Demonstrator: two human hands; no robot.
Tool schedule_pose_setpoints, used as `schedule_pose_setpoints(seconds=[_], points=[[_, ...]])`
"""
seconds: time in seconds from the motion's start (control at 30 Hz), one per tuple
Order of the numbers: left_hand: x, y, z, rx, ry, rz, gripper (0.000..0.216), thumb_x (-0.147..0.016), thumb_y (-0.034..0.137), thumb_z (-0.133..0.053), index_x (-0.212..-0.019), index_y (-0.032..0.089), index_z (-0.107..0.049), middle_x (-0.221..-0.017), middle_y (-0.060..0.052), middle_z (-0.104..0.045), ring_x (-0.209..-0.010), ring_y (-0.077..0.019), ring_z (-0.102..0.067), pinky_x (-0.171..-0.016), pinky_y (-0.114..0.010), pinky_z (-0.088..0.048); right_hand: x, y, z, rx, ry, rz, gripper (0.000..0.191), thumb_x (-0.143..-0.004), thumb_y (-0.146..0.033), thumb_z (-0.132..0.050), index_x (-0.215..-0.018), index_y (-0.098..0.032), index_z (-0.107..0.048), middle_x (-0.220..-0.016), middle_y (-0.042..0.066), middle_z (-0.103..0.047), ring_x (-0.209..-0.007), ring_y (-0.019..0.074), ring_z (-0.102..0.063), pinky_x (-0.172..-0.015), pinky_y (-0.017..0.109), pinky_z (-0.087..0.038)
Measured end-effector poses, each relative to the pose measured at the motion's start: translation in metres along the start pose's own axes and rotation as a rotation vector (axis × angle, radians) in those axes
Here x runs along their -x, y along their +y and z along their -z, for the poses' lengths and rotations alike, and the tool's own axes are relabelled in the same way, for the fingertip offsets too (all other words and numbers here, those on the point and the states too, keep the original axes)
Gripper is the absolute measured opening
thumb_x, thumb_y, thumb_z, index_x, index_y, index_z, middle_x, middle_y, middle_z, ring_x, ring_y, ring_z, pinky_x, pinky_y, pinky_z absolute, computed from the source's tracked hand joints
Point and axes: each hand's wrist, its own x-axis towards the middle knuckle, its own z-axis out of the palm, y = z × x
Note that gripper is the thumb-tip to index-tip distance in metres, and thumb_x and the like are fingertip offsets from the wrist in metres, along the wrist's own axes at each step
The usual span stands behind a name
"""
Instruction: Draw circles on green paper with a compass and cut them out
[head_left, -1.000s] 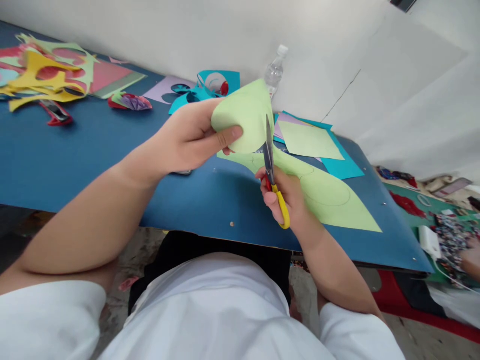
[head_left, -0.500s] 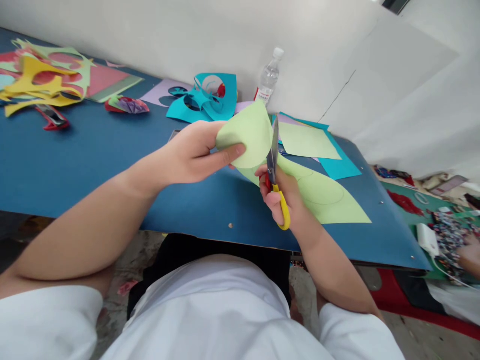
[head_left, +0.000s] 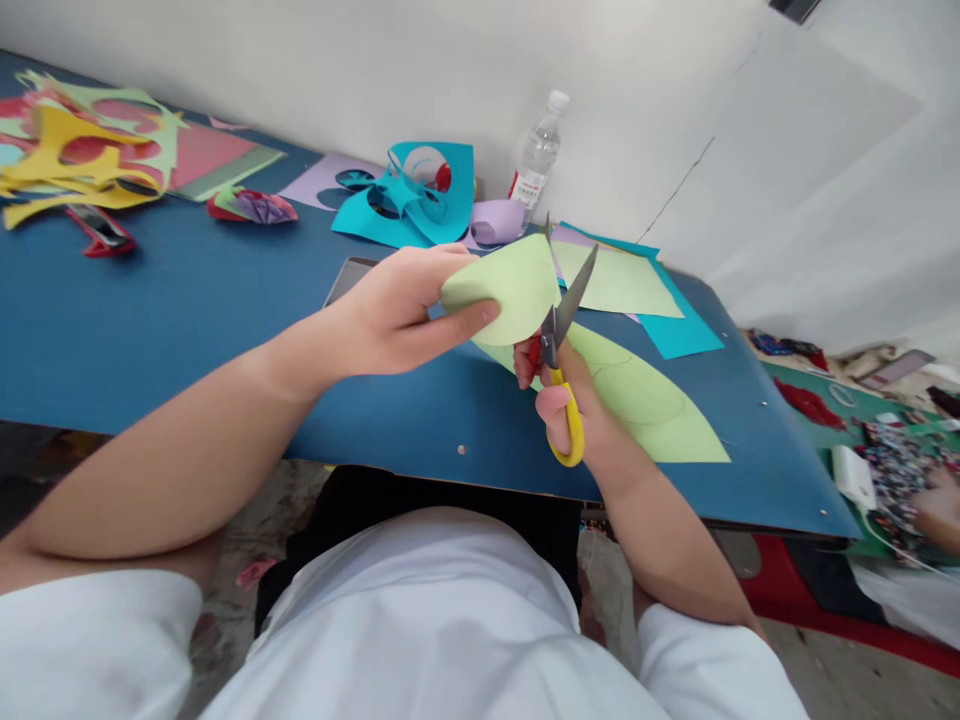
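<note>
Pinched between the thumb and fingers of my left hand (head_left: 420, 310) is a curled sheet of light green paper (head_left: 510, 290), held above the table. Its lower part (head_left: 652, 400) stretches right behind my other wrist and bears pencilled round outlines. In my right hand (head_left: 562, 400) are scissors (head_left: 559, 340) with a yellow and a red handle loop. Their blades are spread and point up at the right edge of the raised paper. My right thumb is through the yellow loop; the fingers at the red loop are partly hidden.
Behind the hands stand a plastic bottle (head_left: 538, 155) and blue paper offcuts (head_left: 442, 190). More sheets (head_left: 675, 335) lie at the right back. Yellow offcuts (head_left: 82, 165), a red-handled tool (head_left: 101, 232) and a colourful folded paper piece (head_left: 251, 206) lie left. Another person's hand (head_left: 941, 510) shows far right.
The scissor blades have gone from nearly closed to spread wide. My left hand and the raised paper have shifted slightly right and down, and the paper's right end has shifted slightly.
</note>
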Motion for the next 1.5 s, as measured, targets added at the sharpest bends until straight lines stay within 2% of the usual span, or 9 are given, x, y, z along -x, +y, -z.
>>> schedule_pose_setpoints(seconds=[0.13, 0.3, 0.4, 0.6, 0.77, 0.93, 1.13, 1.3, 1.5], points=[[0.002, 0.000, -0.005, -0.001, 0.013, 0.089, 0.051, -0.121, 0.069, -0.075, -0.089, 0.030, -0.066, -0.079, -0.002, -0.062, -0.081, -0.0266, -0.062, -0.094, -0.043, -0.064, -0.002, -0.001, -0.002, -0.011, 0.019, 0.005, 0.072, -0.118, -0.101, -0.057, -0.137, -0.032, -0.066, -0.097, 0.002, -0.064, -0.078, 0.0258, -0.064, -0.071, 0.046, -0.061], [0.004, -0.002, -0.011, 0.013, 0.045, 0.099, 0.054, -0.120, 0.077, -0.072, -0.092, 0.031, -0.068, -0.076, 0.000, -0.052, -0.081, -0.0277, -0.066, -0.098, -0.044, -0.067, -0.002, 0.006, -0.003, 0.076, 0.034, 0.007, 0.076, -0.116, -0.105, -0.051, -0.137, -0.033, -0.067, -0.097, 0.004, -0.066, -0.077, 0.0273, -0.063, -0.071, 0.048, -0.058], [0.005, -0.003, -0.012, -0.003, 0.041, 0.096, 0.050, -0.119, 0.074, -0.074, -0.093, 0.031, -0.069, -0.078, 0.001, -0.051, -0.082, -0.0271, -0.065, -0.100, -0.045, -0.067, -0.002, 0.008, -0.003, 0.129, 0.039, -0.016, 0.083, -0.113, -0.110, -0.046, -0.137, -0.034, -0.067, -0.096, 0.005, -0.067, -0.077, 0.0288, -0.063, -0.072, 0.050, -0.058], [0.003, 0.000, -0.011, 0.004, 0.034, 0.042, 0.043, -0.119, 0.061, -0.078, -0.090, 0.031, -0.066, -0.078, 0.001, -0.054, -0.078, -0.0261, -0.062, -0.099, -0.044, -0.066, -0.002, 0.009, -0.004, 0.137, 0.054, -0.037, 0.086, -0.110, -0.113, -0.046, -0.135, -0.034, -0.067, -0.098, 0.006, -0.070, -0.078, 0.0298, -0.065, -0.072, 0.052, -0.057], [0.002, 0.004, -0.012, 0.017, 0.019, 0.053, 0.042, -0.120, 0.060, -0.077, -0.091, 0.031, -0.068, -0.075, 0.000, -0.055, -0.082, -0.0284, -0.067, -0.094, -0.042, -0.065, -0.002, 0.007, -0.005, 0.118, 0.090, -0.007, 0.081, -0.113, -0.109, -0.048, -0.128, -0.032, -0.068, -0.094, 0.005, -0.070, -0.074, 0.0276, -0.064, -0.069, 0.050, -0.056], [0.002, 0.001, -0.012, -0.003, 0.005, 0.023, 0.046, -0.124, 0.065, -0.071, -0.094, 0.030, -0.069, -0.074, 0.000, -0.056, -0.080, -0.0273, -0.068, -0.099, -0.044, -0.067, 0.000, 0.009, -0.006, 0.131, 0.105, -0.022, 0.082, -0.112, -0.110, -0.051, -0.127, -0.032, -0.070, -0.095, 0.003, -0.070, -0.074, 0.0252, -0.065, -0.070, 0.046, -0.058], [0.004, -0.002, -0.013, 0.002, 0.068, -0.019, 0.048, -0.124, 0.063, -0.074, -0.091, 0.029, -0.067, -0.076, 0.000, -0.059, -0.078, -0.0258, -0.068, -0.096, -0.043, -0.065, 0.001, 0.012, -0.008, 0.060, 0.125, -0.030, 0.081, -0.108, -0.111, -0.058, -0.122, -0.032, -0.071, -0.091, 0.001, -0.068, -0.068, 0.0244, -0.063, -0.067, 0.047, -0.060], [0.003, 0.000, -0.013, -0.008, 0.041, 0.019, 0.050, -0.122, 0.064, -0.072, -0.089, 0.029, -0.065, -0.073, 0.000, -0.057, -0.074, -0.0252, -0.064, -0.094, -0.044, -0.066, 0.002, 0.012, -0.006, 0.022, 0.112, 0.022, 0.069, -0.119, -0.098, -0.059, -0.126, -0.031, -0.072, -0.095, 0.000, -0.070, -0.070, 0.0222, -0.065, -0.066, 0.043, -0.058], [0.002, 0.001, -0.009, 0.001, 0.009, 0.033, 0.048, -0.120, 0.060, -0.074, -0.086, 0.029, -0.063, -0.074, -0.001, -0.060, -0.075, -0.0261, -0.063, -0.092, -0.045, -0.066, 0.004, 0.018, -0.008, 0.031, 0.134, -0.011, 0.080, -0.113, -0.106, -0.059, -0.128, -0.030, -0.074, -0.096, 0.001, -0.071, -0.066, 0.0200, -0.064, -0.066, 0.042, -0.065]])
